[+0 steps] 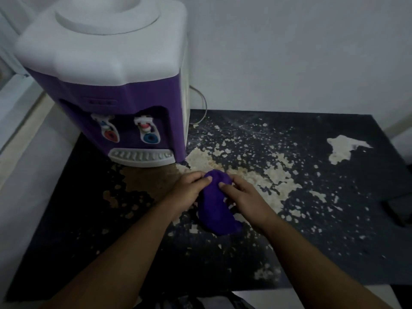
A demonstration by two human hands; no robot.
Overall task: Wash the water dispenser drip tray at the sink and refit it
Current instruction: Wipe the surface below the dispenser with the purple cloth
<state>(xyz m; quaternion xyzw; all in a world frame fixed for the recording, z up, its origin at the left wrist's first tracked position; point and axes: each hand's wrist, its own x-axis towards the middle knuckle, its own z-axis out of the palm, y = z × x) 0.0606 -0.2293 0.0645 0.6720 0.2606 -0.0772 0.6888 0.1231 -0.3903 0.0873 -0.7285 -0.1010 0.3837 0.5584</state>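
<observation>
Both hands, left hand point(189, 188) and right hand point(243, 197), close their fingers on a purple cloth point(217, 208) above the flaking black tabletop point(334, 219). Beyond, the drip tray point(141, 157) sits fitted in the water dispenser point(111, 85); loose flakes could soil it.

Dark, badly flaking tabletop point(334, 230) carries the purple-and-white water dispenser point(107, 85) up-left of the grip, with a grey cable point(201, 101) trailing behind it.
</observation>
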